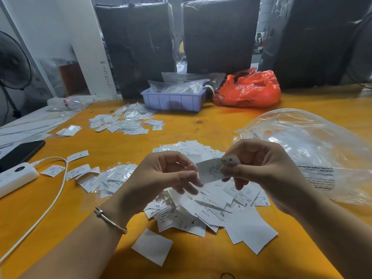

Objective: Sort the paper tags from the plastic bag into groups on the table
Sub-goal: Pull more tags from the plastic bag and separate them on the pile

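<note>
Both hands are raised above the desk [201,125], forearms coming in from the near edge and meeting at one paper tag [213,169]. The right hand [261,168] pinches the tag's right end between thumb and forefinger, the other fingers curled beneath; the left hand [161,174] has its fingers curled toward the tag's left edge, fingertips touching or nearly touching it, though motion blur makes it hard to tell whether it truly grips. A thin bracelet [110,219] circles the left wrist. The held tag is a small white rectangle, slightly bowed, printed with fine dark lines of text too small to read. Directly under the hands lies the main heap of tags [211,208], too many to count, white slips overlapping at all angles, several showing "S" or "XS" and one "MADE IN". One blank white square [152,246] sits apart, nearer than the left hand. Left of the left hand is a second, smaller group of tags [112,178], some in clear sleeves, and beyond the hands a third group [124,122]. To the right of the right hand lies one large clear plastic bag [312,150], crumpled, with printed warning text. Farther beyond the hands stand one lilac tray [173,100] holding clear packets and one red plastic bag [249,89]. Far left of the left hand are one white power bank [16,176] with a white cable [58,190], and one dark phone [20,152].
</note>
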Demonstrator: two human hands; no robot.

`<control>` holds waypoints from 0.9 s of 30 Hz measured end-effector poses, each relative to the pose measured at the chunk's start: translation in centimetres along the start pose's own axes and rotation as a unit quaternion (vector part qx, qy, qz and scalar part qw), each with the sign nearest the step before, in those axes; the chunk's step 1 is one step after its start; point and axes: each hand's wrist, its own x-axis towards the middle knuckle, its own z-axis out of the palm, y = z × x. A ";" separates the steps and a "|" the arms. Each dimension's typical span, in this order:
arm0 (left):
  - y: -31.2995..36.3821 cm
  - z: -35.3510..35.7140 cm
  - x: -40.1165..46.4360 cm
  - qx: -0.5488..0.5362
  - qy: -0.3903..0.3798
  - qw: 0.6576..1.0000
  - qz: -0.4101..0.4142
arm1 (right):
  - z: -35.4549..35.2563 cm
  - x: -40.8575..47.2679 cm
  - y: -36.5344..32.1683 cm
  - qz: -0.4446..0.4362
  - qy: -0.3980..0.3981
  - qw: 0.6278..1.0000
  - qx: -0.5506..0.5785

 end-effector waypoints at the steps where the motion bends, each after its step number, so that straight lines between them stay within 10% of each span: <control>1: 0.1 0.0 0.0 -0.002 0.000 1.000 -0.002 | 0.0 0.1 0.1 0.003 0.001 1.000 0.005; 20: 0.3 0.7 -0.1 0.017 -0.018 1.000 -0.013 | 0.6 -0.1 1.3 0.015 -0.041 0.998 -0.034; 27: 0.4 0.7 0.0 0.008 0.019 1.000 -0.005 | 0.4 0.0 0.8 -0.036 0.069 0.997 -0.020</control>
